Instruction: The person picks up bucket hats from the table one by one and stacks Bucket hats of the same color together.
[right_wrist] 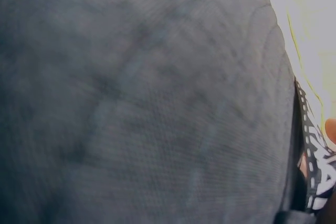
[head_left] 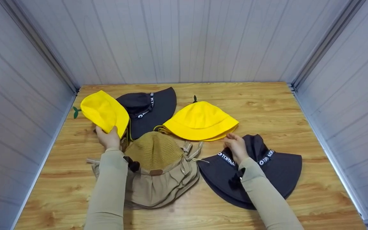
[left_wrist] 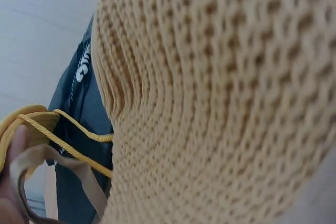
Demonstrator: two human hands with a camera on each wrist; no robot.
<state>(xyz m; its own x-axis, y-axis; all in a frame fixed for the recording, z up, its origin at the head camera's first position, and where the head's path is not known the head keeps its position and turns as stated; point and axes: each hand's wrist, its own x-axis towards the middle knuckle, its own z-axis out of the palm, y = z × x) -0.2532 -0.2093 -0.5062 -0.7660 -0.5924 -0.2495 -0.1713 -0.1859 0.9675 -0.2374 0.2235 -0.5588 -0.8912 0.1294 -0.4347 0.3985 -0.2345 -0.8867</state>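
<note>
My left hand (head_left: 109,138) grips the brim of a yellow bucket hat (head_left: 102,110) with a green sprout on its crown, tilted at the far left. Yellow cord (left_wrist: 68,142) runs from that hat in the left wrist view. My right hand (head_left: 236,147) is over the dark wide-brimmed hat (head_left: 283,172), which has a lettered band. Its fingertips lie at the right brim edge of a second yellow bucket hat (head_left: 203,116); whether they pinch it is not clear. Dark cloth (right_wrist: 157,98) fills most of the right wrist view.
Another dark brimmed hat (head_left: 158,111) lies behind the left yellow hat. A tan hat (head_left: 158,188) with a knitted crown (head_left: 155,150) and tie straps lies front centre, by my left forearm. Pale panel walls (head_left: 177,41) enclose the wooden table (head_left: 264,99) at the back and sides.
</note>
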